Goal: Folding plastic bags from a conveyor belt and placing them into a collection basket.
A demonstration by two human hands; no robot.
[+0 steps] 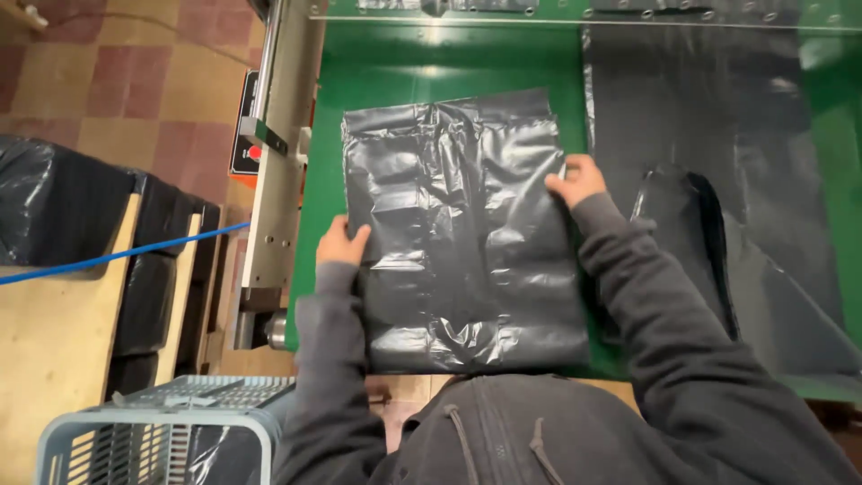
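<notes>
A folded stack of black plastic bags lies flat on the green table in front of me. My left hand grips the stack's left edge, fingers curled over it. At the stack's right edge my right hand rests with fingers on the plastic. Both arms wear dark grey sleeves.
A long sheet of black plastic film runs down the table's right side, with a loose fold beside my right arm. A metal machine rail borders the table's left. A grey slotted crate and wooden shelves with black bags stand at left.
</notes>
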